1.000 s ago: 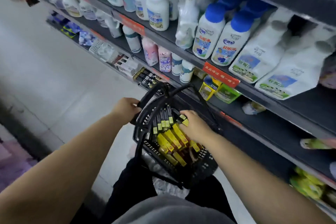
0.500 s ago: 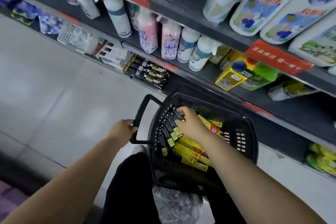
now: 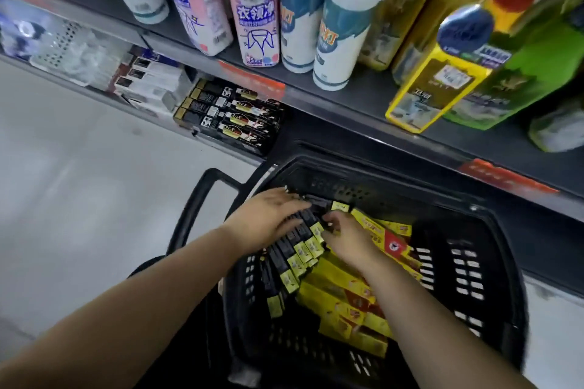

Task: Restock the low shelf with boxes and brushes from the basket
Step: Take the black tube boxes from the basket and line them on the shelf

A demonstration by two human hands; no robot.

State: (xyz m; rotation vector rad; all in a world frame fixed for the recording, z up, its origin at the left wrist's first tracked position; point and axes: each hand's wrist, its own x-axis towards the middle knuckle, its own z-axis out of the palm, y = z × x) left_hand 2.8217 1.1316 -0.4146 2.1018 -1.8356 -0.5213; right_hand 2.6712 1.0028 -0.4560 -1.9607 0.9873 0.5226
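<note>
I see both hands inside the basket (image 3: 474, 265). My left hand (image 3: 268, 218) lies at the basket's far left corner, fingers stretched flat across the row of black boxes (image 3: 294, 251) standing along its left wall. My right hand (image 3: 349, 235) sits at the middle, fingers bent against those boxes' yellow ends; I cannot tell whether they grip. Yellow boxes (image 3: 343, 305) fill the basket's centre. Beyond the basket is the low shelf (image 3: 319, 136), with matching shelf stock (image 3: 234, 117) to its far left.

Black basket (image 3: 493, 249), yellow-red boxes (image 3: 354, 303), pink bottles (image 3: 256, 9).
</note>
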